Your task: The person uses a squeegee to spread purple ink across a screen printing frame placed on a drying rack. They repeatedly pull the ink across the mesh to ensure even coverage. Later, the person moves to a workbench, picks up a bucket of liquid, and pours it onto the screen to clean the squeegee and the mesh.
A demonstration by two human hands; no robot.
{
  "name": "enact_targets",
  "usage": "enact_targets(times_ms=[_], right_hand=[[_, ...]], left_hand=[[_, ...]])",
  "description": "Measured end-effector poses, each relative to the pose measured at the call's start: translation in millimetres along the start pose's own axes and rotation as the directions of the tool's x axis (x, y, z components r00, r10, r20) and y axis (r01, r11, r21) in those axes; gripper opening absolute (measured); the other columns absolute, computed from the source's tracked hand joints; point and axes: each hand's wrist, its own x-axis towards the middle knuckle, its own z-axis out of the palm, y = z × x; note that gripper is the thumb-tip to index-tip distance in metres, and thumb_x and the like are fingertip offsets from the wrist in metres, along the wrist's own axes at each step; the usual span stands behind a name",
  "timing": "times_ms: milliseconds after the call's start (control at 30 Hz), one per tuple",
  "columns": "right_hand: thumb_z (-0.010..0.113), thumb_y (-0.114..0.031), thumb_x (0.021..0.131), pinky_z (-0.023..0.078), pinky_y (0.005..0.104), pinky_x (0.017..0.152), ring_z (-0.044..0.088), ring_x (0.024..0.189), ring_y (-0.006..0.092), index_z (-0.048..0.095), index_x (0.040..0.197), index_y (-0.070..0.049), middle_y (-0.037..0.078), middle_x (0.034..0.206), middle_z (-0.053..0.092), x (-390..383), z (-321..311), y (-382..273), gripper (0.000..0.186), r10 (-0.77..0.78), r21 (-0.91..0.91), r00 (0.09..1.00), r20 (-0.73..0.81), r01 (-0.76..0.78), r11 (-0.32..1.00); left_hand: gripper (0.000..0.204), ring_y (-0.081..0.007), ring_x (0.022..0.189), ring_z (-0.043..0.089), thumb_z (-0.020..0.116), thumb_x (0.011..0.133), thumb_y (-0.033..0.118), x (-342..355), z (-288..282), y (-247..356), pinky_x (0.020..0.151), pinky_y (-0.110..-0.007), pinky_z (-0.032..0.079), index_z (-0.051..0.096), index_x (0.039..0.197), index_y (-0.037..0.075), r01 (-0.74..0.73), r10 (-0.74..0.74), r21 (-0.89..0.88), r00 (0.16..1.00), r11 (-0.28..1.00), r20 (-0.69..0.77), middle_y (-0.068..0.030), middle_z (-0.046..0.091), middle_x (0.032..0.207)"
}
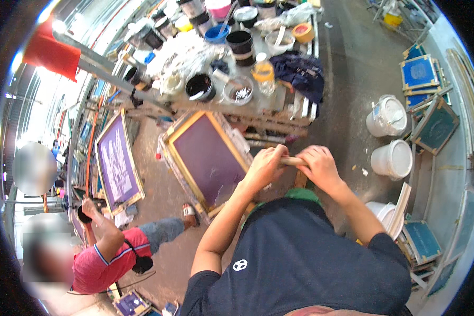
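In front of my waist, both hands grip a short pale wooden bar [291, 161], held roughly level. Its ends are hidden under my fingers, so I cannot tell what tool it belongs to. My left hand [267, 165] closes round one end and my right hand [318, 165] round the other. Just beyond my left forearm is a large screen-printing frame [208, 158] with purple mesh and a yellowish border. My left hand is close to its right side, apparently not touching it.
A cluttered table [271, 102] ahead carries ink tubs, a clear bottle [263, 73] and dark cloth [300, 73]. White lidded buckets [392, 159] and blue-green screens [424, 239] line the right. At left, a co-worker in a red shirt [108, 260] works near another purple screen [118, 163].
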Motion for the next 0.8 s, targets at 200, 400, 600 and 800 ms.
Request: enact_targets(times_ms=[200, 400, 600, 800], right_hand=[[0.074, -0.015, 0.082, 0.046, 0.0456, 0.087, 0.059, 0.097, 0.0344, 0.063, 0.098, -0.007, 0.011, 0.098, 0.063, -97.8, -30.3, 86.5, 0.021, 0.477, 0.051, 0.862, -0.172, -0.476, 0.878], [0.070, -0.014, 0.085, 0.044, 0.0497, 0.090, 0.055, 0.104, 0.0421, 0.057, 0.108, 0.001, 0.022, 0.106, 0.059, -209.3, -36.5, 138.0, 0.029, 0.784, 0.094, 0.585, -0.208, -0.786, 0.611], [0.066, -0.014, 0.088, 0.042, 0.0514, 0.092, 0.053, 0.106, 0.0446, 0.054, 0.116, 0.003, 0.025, 0.112, 0.059, -278.2, -53.7, 153.6, 0.035, 0.867, 0.061, 0.439, -0.236, -0.884, 0.464], [0.062, -0.016, 0.094, 0.042, 0.0502, 0.095, 0.053, 0.111, 0.0441, 0.048, 0.127, 0.001, 0.025, 0.113, 0.059, -279.4, -93.2, 194.6, 0.040, 0.901, 0.138, 0.319, -0.292, -0.919, 0.370]], left_hand=[[0.049, -0.0179, 0.093, 0.063, 0.079, 0.086, 0.026, 169.0, 32.8, -29.9, 0.083, -0.034, 0.052, 0.057, 0.122, 0.001, 0.041, -0.191, -0.516, 0.951, 0.855, -0.242, -0.0099, 0.065, 0.111], [0.051, -0.0264, 0.100, 0.064, 0.077, 0.085, 0.022, 346.0, 75.3, -195.3, 0.089, -0.036, 0.052, 0.054, 0.123, -0.004, 0.296, -0.804, -0.766, 0.393, 0.571, -0.447, -0.0167, 0.064, 0.114], [0.082, -0.0386, 0.121, 0.059, 0.089, 0.058, 0.022, 395.9, 73.3, -245.8, 0.106, -0.045, 0.045, 0.053, 0.128, -0.003, 0.629, -0.735, -0.453, 0.302, 0.632, -0.607, -0.0244, 0.062, 0.128], [0.104, -0.0301, 0.139, 0.043, 0.094, 0.056, 0.032, 402.7, 57.7, -198.2, 0.114, -0.043, 0.034, 0.045, 0.145, 0.009, 0.671, -0.824, -0.488, 0.382, 0.558, -0.418, -0.0141, 0.054, 0.144]])
